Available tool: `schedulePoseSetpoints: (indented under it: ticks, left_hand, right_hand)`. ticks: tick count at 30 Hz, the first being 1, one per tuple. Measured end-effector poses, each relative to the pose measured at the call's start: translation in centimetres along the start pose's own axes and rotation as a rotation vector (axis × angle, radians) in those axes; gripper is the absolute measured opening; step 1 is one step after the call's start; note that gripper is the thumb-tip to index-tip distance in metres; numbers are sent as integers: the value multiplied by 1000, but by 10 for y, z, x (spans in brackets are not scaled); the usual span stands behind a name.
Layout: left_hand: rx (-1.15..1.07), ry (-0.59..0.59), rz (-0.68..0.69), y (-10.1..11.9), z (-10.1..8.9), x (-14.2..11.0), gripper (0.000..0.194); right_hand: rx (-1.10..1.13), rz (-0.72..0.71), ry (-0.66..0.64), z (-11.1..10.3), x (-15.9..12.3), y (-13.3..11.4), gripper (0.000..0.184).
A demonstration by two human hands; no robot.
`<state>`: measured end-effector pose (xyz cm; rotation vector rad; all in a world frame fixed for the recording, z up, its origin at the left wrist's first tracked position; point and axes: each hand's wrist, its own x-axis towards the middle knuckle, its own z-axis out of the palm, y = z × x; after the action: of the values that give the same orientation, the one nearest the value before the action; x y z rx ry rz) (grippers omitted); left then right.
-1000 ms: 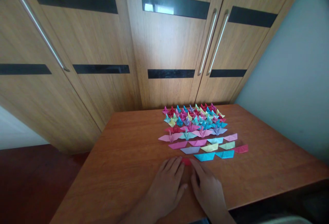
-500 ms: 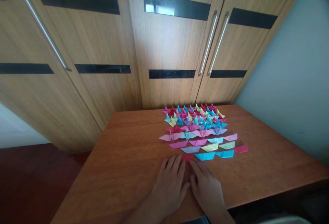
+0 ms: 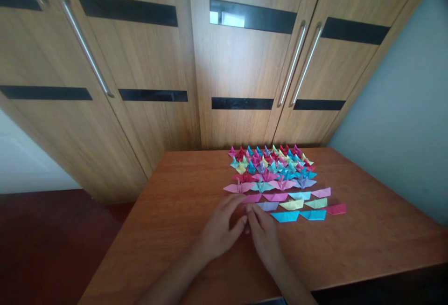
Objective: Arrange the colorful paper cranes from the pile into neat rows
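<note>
My left hand (image 3: 217,229) and my right hand (image 3: 263,236) rest side by side on the wooden table (image 3: 175,216), arched with fingertips down and thumbs meeting. Whatever lies beneath them is hidden. My fingertips reach the near-left end of several flat folded paper pieces (image 3: 301,204) in pink, blue, yellow and red. A lilac piece (image 3: 268,206) and a pink piece (image 3: 252,198) lie right at my fingers. Behind these stand rows of small coloured origami figures (image 3: 271,164).
Wooden wardrobe doors (image 3: 241,72) with long metal handles (image 3: 293,65) rise behind the table's far edge. A pale wall (image 3: 402,123) borders the right side. Dark red floor (image 3: 42,244) shows at the left, and the table's near edge runs just below my wrists.
Both hands have slid forward toward the flat paper pieces. The red paper seen at my fingertips earlier no longer shows. The view has shifted a little to the left.
</note>
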<state>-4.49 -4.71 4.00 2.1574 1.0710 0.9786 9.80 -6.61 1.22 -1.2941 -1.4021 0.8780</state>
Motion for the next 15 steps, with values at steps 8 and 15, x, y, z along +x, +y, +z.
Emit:
schedulePoseSetpoints:
  ticks: [8, 15]
  left_hand:
    - [-594, 266, -390, -51, -49, 25, 32]
    - [-577, 348, -454, -84, -48, 30, 35]
  right_hand:
    - [454, 43, -212, 102, 58, -23, 48]
    - [270, -65, -85, 136, 70, -3, 47]
